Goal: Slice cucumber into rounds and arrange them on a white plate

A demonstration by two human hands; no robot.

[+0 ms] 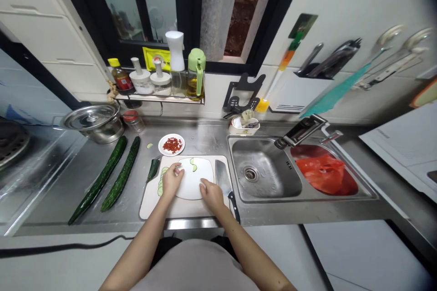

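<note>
A white plate lies on the pale cutting board, with a couple of thin cucumber slices near its far edge. Over the plate's left side is my left hand, thumb and fingers curled close together; anything pinched there is hidden. A row of cucumber slices lies on the board just left of that hand. My right hand hovers at or touches the plate's right edge, thumb and fingers slightly apart, nothing visible in them. Beside it a kitchen knife rests on the board, its black handle toward me.
Two whole cucumbers and a cut cucumber end lie to the left. Behind the board sits a small dish of chopped red chili. A double sink is at right, a red bag in its far basin. A lidded pot stands back left.
</note>
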